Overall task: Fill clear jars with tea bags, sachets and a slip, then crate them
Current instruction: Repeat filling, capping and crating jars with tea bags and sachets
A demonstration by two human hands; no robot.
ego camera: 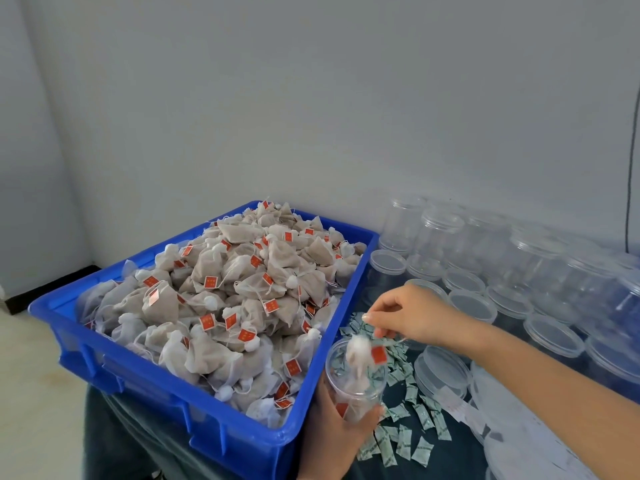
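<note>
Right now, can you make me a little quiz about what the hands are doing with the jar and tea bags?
1. True or false: the left hand holds the open jar beside the blue crate.
2. What dangles from the right hand over the jar?
A. a lid
B. a tea bag
C. a spoon
3. Fill in: the little green sachets lie loose on the dark ____.

Key
1. True. Its fingers wrap round the jar.
2. B. The tea bag with a red tag hangs by its string, partly in the jar's mouth.
3. Table. They lie between the crate and the empty jars.
</note>
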